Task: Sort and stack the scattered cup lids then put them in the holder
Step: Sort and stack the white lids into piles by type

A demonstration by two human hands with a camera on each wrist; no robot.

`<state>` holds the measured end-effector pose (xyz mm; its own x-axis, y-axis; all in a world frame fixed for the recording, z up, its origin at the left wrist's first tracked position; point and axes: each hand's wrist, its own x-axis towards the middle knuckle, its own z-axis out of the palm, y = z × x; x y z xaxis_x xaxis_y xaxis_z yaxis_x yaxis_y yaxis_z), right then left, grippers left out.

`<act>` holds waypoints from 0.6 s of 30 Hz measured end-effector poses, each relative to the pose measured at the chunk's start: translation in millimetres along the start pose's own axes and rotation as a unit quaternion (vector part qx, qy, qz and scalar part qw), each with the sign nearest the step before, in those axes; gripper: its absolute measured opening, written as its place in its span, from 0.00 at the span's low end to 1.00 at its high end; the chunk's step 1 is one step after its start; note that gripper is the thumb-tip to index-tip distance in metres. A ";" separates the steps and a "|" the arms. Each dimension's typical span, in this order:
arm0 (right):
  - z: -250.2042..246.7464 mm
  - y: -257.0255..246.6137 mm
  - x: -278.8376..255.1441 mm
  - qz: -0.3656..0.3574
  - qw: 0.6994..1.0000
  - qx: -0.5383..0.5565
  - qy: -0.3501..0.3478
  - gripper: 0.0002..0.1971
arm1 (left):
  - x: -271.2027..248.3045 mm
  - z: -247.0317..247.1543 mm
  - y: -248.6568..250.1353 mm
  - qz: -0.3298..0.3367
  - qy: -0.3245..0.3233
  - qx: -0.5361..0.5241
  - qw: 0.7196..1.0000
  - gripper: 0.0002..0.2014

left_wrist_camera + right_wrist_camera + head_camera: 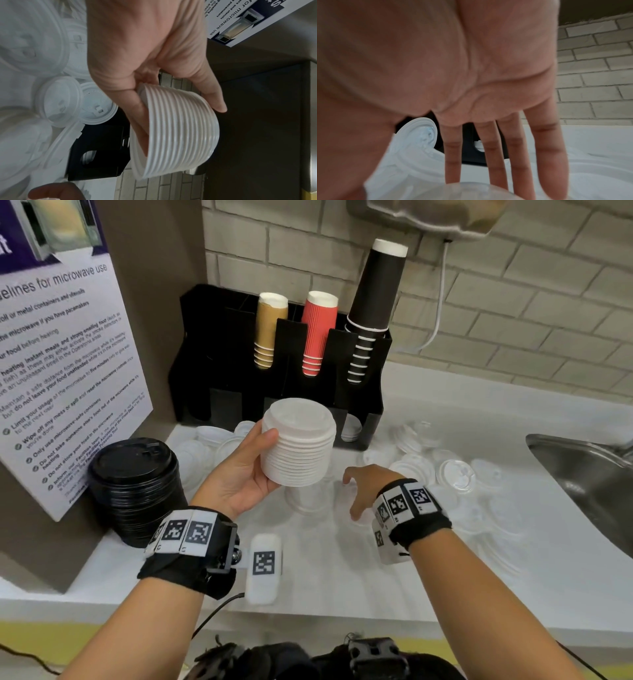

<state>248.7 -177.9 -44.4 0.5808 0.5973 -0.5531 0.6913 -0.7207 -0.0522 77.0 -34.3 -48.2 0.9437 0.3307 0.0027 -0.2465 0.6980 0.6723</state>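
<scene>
My left hand [255, 462] grips a tall stack of white lids [298, 441] from the side, raised above the counter in front of the black holder [222, 354]. The left wrist view shows the thumb and fingers curled round that stack of white lids [181, 129]. My right hand [359, 491] hovers low over the counter just right of the stack, fingers spread and holding nothing. In the right wrist view the right hand [496, 155] has straight fingers [546, 142] above a clear lid [471, 192]. Loose white lids [455, 472] lie scattered on the counter.
A stack of black lids [135, 487] stands at the left by a microwave poster [58, 354]. The holder carries tan, red and black cup stacks [371, 313]. A steel sink [582, 474] is at the right. Clear lids [308, 499] sit below the held stack.
</scene>
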 end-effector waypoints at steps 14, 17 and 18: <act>-45.8 3.3 -75.6 -0.191 0.803 0.494 0.273 0.20 | 8.3 2.1 -4.5 -0.025 -0.014 0.021 0.999 0.49; -40.9 -8.4 -82.3 -0.241 0.766 0.522 0.288 0.23 | 10.7 4.8 -5.7 -0.029 -0.024 0.044 0.998 0.48; -38.7 -12.3 -82.1 -0.252 0.763 0.518 0.295 0.23 | 11.4 5.5 -6.6 -0.032 -0.026 0.054 0.998 0.48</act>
<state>209.2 -204.5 33.9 0.6570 0.7246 0.2081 0.3580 -0.0569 -0.9320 90.5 -38.6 -48.5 0.9676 0.2523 -0.0058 -0.1633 0.6434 0.7479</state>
